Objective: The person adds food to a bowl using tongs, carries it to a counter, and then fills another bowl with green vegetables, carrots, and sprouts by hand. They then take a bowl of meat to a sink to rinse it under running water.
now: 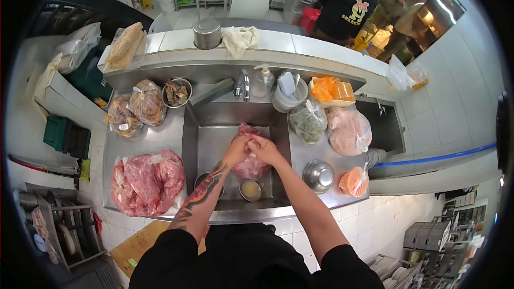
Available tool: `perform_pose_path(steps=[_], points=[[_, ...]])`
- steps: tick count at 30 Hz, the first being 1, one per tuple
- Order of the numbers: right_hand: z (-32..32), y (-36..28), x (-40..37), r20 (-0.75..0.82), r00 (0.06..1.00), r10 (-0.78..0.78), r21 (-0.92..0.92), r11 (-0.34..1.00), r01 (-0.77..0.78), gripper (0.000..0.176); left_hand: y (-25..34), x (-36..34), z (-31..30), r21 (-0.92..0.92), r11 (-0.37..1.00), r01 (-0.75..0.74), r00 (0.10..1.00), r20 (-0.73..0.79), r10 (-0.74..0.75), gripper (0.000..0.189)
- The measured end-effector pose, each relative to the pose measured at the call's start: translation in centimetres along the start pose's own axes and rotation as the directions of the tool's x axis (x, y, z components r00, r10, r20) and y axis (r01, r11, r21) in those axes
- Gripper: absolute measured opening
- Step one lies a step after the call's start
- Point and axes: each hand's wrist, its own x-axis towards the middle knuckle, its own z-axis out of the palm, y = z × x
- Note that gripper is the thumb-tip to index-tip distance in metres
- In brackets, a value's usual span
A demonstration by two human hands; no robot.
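My left hand (239,150) and my right hand (264,150) meet over the steel sink (210,134), fingers closed and pinching a bag of raw meat (250,168). The reddish-pink meat shows above and below my hands, apparently inside clear plastic. Exactly what lies between my fingertips is too small to make out. Below the bag, a small metal bowl (250,190) with yellowish contents sits in the sink. Another metal bowl (202,178) is partly hidden behind my left forearm.
Left of the sink lies a large bag of raw meat (147,182), with bagged brown food (148,103) behind. To the right are bagged greens (308,121), bagged pale meat (349,131), an upturned metal bowl (318,176) and an orange bag (354,182). A person (345,10) stands beyond the counter.
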Motion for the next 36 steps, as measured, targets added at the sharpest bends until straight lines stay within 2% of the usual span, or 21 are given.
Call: perform_pose_path(steps=[1,2,4,5,7,8,9,10,12,14,15,16,17,18,20,22,24,28,30,34,36], points=[[0.9,-0.1,0.7,0.11,0.992,0.054,0.023,0.998,-0.057,0.063,-2.7,-0.1,2.4,-0.281,0.94,-0.193,0.959,-0.255,0.121,0.033],[2.2,1.1,2.2,0.116,0.991,0.065,0.026,0.997,-0.068,0.063,-3.4,-0.7,2.9,-0.287,0.94,-0.183,0.962,-0.248,0.112,0.033],[4.2,4.2,7.2,0.021,1.0,0.019,0.125,0.992,-0.022,0.076,-4.2,-1.3,3.5,-0.362,0.932,-0.014,0.977,-0.204,-0.064,0.032],[4.7,3.8,9.2,0.029,0.999,0.019,0.123,0.992,-0.022,0.076,-2.7,-2.4,2.2,-0.389,0.907,0.16,0.976,-0.079,-0.205,0.04],[5.8,2.1,13.0,-0.186,0.976,-0.114,-0.089,0.991,0.099,0.089,-3.5,-3.2,3.0,-0.475,0.867,0.151,0.965,-0.12,-0.234,0.04],[6.1,1.1,14.6,-0.18,0.977,-0.114,-0.086,0.991,0.1,0.089,-4.1,-3.7,3.4,-0.557,0.82,0.133,0.954,-0.152,-0.258,0.041],[6.2,-0.6,15.7,-0.183,0.973,-0.14,-0.109,0.987,0.122,0.092,-4.9,-4.0,3.9,-0.701,0.699,0.143,0.94,-0.126,-0.318,0.039],[6.7,-1.4,16.4,-0.185,0.969,-0.166,-0.134,0.981,0.142,0.095,-5.0,-4.1,3.5,-0.703,0.697,0.144,0.937,-0.129,-0.324,0.039],[8.5,-2.6,16.4,-0.153,0.961,-0.228,-0.146,0.968,0.206,0.09,-5.1,-4.5,2.6,-0.847,0.504,0.169,0.908,-0.066,-0.414,0.04],[9.4,-3.4,15.6,-0.021,0.954,-0.3,-0.033,0.954,0.3,0.087,-5.3,-4.0,1.3,-0.859,0.488,0.151,0.894,-0.091,-0.438,0.041],[9.9,-3.5,14.8,-0.165,0.912,-0.375,-0.09,0.927,0.365,0.066,-5.6,-3.5,0.7,-0.872,0.47,0.135,0.88,-0.113,-0.462,0.043],[10.2,-2.6,14.5,-0.157,0.913,-0.376,-0.093,0.926,0.365,0.066,-6.2,-2.7,0.3,-0.876,0.465,0.132,0.877,-0.115,-0.466,0.043],[10.0,-1.8,14.3,-0.282,0.952,-0.115,0.364,0.905,0.218,0.052,-6.8,-1.3,-0.1,-0.849,0.513,0.127,0.87,-0.152,-0.469,0.044],[9.6,-1.0,14.2,-0.269,0.946,0.18,0.755,0.65,0.091,0.039,-7.5,0.1,-0.7,-0.818,0.561,0.126,0.863,-0.189,-0.469,0.045],[7.6,-0.6,13.4,-0.208,0.894,0.397,0.942,0.328,0.074,0.02,-8.2,2.4,-2.1,-0.848,0.525,0.063,0.784,-0.283,-0.552,0.053],[6.2,-0.4,13.2,-0.227,0.877,0.422,0.936,0.343,0.077,0.021,-9.0,4.8,-5.1,-0.917,0.4,-0.013,0.583,-0.332,-0.741,0.064],[5.1,-0.4,13.1,-0.241,0.899,0.366,0.864,0.503,0.027,0.024,-9.3,6.1,-8.5,-0.922,0.38,-0.069,0.471,-0.366,-0.802,0.074],[4.6,-0.9,12.6,-0.188,0.934,0.303,0.843,0.538,-0.005,0.03,-9.5,8.0,-11.4,-0.861,0.508,-0.034,0.458,-0.465,-0.757,0.08],[5.0,-0.5,12.2,-0.157,0.938,0.309,0.838,0.544,-0.039,0.029,-7.7,8.6,-12.5,-0.846,0.52,0.118,0.362,-0.451,-0.816,0.082],[5.1,0.0,10.6,-0.031,0.932,0.361,0.809,0.557,-0.189,0.028,-10.0,9.2,-12.2,-0.8,0.572,0.18,0.362,-0.487,-0.795,0.082],[5.6,0.1,10.1,-0.042,0.935,0.351,0.814,0.555,-0.171,0.027,-10.4,8.5,-12.5,-0.832,0.554,0.026,0.464,-0.481,-0.744,0.078]])
